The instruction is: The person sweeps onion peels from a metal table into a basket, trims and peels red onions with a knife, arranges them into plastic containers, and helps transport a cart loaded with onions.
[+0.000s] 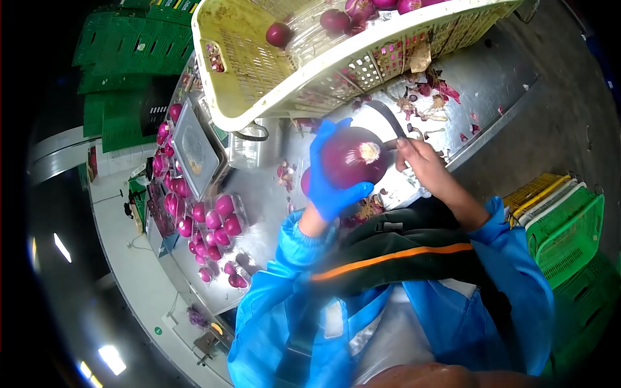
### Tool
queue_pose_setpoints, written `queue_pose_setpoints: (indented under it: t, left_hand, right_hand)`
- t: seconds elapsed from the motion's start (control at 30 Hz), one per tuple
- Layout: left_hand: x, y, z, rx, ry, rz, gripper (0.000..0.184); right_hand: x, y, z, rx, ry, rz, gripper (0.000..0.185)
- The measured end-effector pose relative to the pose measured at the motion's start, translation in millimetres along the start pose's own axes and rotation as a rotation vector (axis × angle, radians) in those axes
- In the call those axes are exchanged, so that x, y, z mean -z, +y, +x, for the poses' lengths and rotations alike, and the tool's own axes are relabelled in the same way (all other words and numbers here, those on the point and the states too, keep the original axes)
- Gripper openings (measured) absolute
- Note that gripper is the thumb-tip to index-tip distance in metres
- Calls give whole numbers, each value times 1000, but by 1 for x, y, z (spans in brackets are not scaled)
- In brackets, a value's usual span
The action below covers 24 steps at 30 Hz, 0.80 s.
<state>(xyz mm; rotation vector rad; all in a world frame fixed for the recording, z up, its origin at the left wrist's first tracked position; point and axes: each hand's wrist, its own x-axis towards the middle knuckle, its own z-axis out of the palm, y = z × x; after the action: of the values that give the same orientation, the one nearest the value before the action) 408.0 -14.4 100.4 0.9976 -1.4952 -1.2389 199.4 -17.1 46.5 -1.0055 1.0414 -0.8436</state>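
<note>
A large purple-red onion (352,158) rests in my left hand (321,169), which wears a blue glove and has its fingers wrapped round the onion's side. The pale root end of the onion faces up and to the right. My bare right hand (420,161) is closed on a knife (388,119), whose dark, slightly curved length sticks up and left close beside the onion. Whether its edge touches the onion I cannot tell. Behind the left hand, part of another onion (305,182) shows. Loose skins and root trimmings (424,103) lie on the metal table (485,94).
A yellow crate (284,97) holding several onions stands at the table's far side. On the left are a scale (194,152) and several packed onions (210,229) in clear trays. Green and yellow crates (563,233) are stacked on the floor at right.
</note>
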Motion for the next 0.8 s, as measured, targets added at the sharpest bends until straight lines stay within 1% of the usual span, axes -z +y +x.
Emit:
queue_pose_setpoints:
  t: [0.07,0.1,0.13,0.17,0.2,0.23,0.27,0.33,0.4,0.43,0.53,0.57,0.63,0.73,0.77,0.8]
  left_hand:
    - [-5,-3,4,-136,-42,117,106]
    - [-7,-3,5,-190,-69,227,108]
    - [-5,-2,3,-168,-54,351,111]
    - [-2,1,-1,-143,-36,478,114]
    - [0,5,-5,-118,-17,607,118]
    - [-5,9,-12,239,9,-25,114]
    - [3,11,-3,444,-154,-229,103]
    - [2,18,-17,725,46,-832,89]
    - [3,14,-16,608,67,-732,83]
    - [5,11,-15,555,73,-679,81]
    - [8,9,-19,433,99,-553,80]
    - [9,8,-20,409,66,-507,81]
    - [11,9,-20,361,-7,-414,82]
    - [5,29,-18,395,-56,-410,84]
    - [4,28,-19,394,-47,-420,84]
    - [3,27,-20,394,-34,-430,84]
  right_hand:
    - [-4,1,-1,-170,-119,365,52]
    - [-7,-1,-1,-271,-157,533,57]
    - [-9,2,-1,-236,-144,565,57]
    - [-9,8,0,-130,-115,523,57]
    - [-9,7,0,11,-76,415,58]
    - [-9,5,-1,137,-37,262,59]
    - [-8,4,-5,200,-44,80,55]
    - [-8,-11,-11,332,-23,-285,49]
    - [-12,-9,-12,364,-32,-430,42]
    - [-14,-17,-15,393,63,-504,33]
    - [-3,-26,-20,497,108,-854,34]
    - [-5,-28,-20,585,127,-888,39]
    - [-6,-30,-20,591,94,-963,40]
    - [-9,-31,-17,593,70,-1077,42]
    - [-9,-31,-15,592,65,-1116,42]
    - [-7,-27,-15,615,88,-1086,44]
